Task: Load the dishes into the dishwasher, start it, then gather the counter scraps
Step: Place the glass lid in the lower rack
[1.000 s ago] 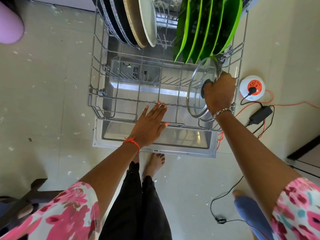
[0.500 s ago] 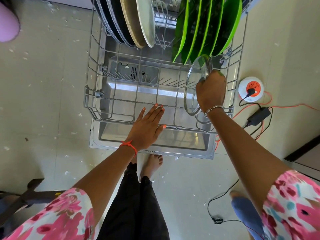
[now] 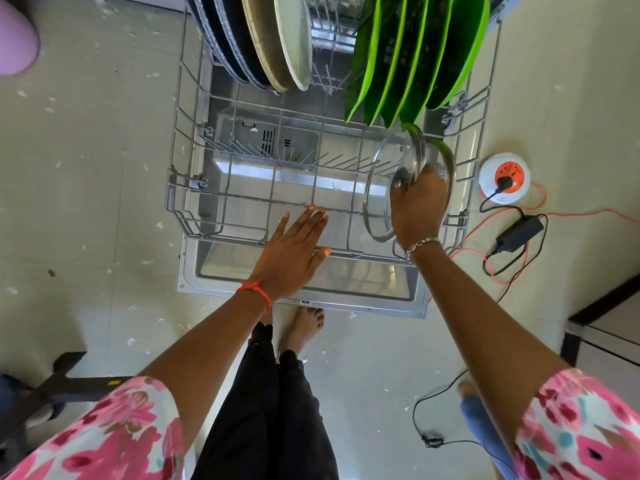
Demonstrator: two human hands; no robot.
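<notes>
The left hand (image 3: 294, 251) is laid flat, fingers spread and straight, on the front rail of the pulled-out wire rack (image 3: 221, 202); nothing is gripped by it. A red thread is worn at its wrist. To its right, the right hand (image 3: 417, 206) is closed around the middle of a glass lid (image 3: 377, 188), and a beaded bracelet is seen at that wrist. The lid is clear, round and edged with a metal rim, and it is held on edge, nearly upright, at the right side of the rack. Its lower rim is lowered among the wires just in front of the right hand; whether it rests on them cannot be told. A second rimmed glass edge (image 3: 446, 161) is seen just behind the right hand.

Beyond the right hand, a row of green plates (image 3: 415, 64) is stood on edge, close behind the lid. Beyond the left hand, at the far left of the rack, dark and pale plates (image 3: 263, 39) are stood upright likewise. Right of the right hand, outside the rack, a round power socket (image 3: 504, 176) is set on the floor.
</notes>
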